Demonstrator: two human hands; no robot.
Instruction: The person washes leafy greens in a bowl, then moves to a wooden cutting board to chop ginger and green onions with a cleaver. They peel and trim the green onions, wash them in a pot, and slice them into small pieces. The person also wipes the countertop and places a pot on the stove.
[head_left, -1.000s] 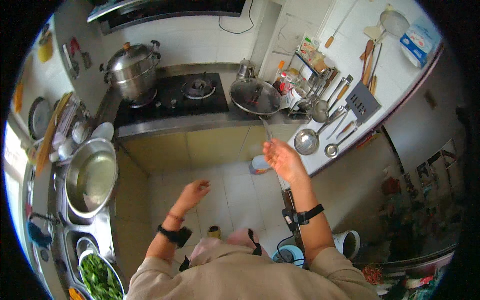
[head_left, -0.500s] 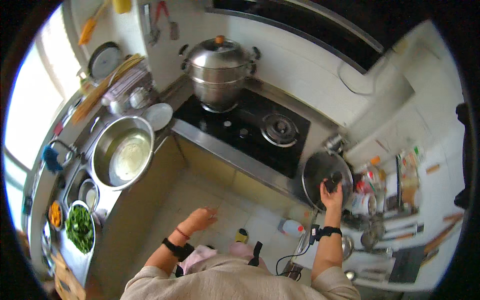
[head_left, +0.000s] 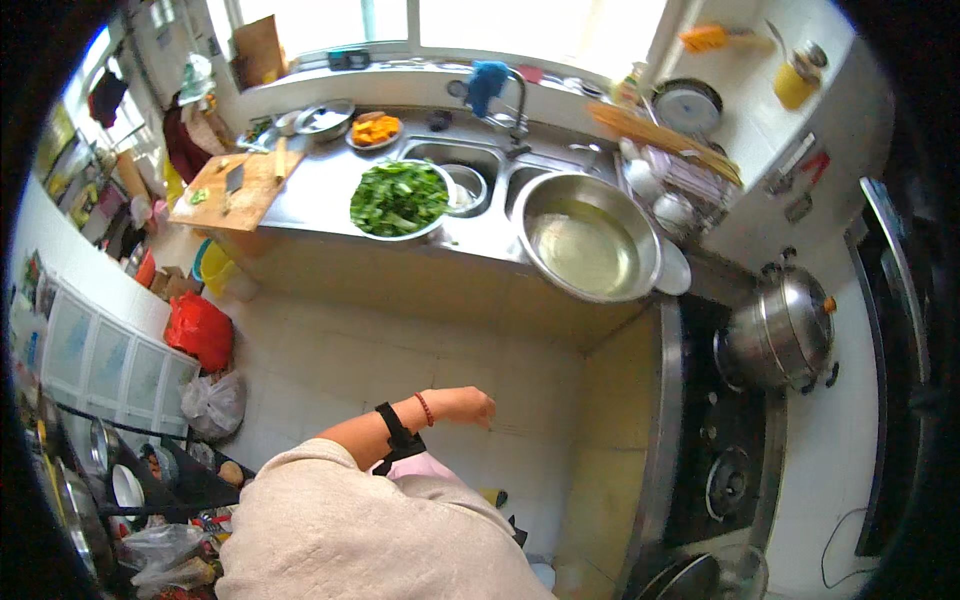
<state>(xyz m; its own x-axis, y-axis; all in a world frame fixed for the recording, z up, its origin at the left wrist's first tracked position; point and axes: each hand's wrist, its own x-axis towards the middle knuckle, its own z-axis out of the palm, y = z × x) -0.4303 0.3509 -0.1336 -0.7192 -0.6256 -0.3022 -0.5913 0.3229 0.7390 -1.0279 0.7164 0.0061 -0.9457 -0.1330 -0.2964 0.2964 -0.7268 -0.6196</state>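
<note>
My left hand [head_left: 465,406] hangs in the air over the floor, its fingers loosely curled with nothing showing in them. A red bead bracelet and a black strap [head_left: 398,430] are on that wrist. My right hand is out of view. Beyond the left hand, on the sink counter, stand a bowl of chopped green leaves [head_left: 400,198] and a wide steel basin [head_left: 590,292] of cloudy liquid. At the lower right edge, a dark round piece with a metal rim [head_left: 690,578] shows only in part beside a clear round one [head_left: 742,572].
On the right, a lidded steel steamer pot [head_left: 785,325] stands on the black gas hob [head_left: 705,440]. A cutting board [head_left: 235,190] with a cleaver lies at the far left, near a plate of orange pieces [head_left: 375,131]. Red [head_left: 200,330] and white bags [head_left: 214,402] sit on the floor.
My view has swung left from the hob to the sink counter. The right hand, earlier at the knob of a round pot lid, has left the picture. My left hand's fingers look more curled.
</note>
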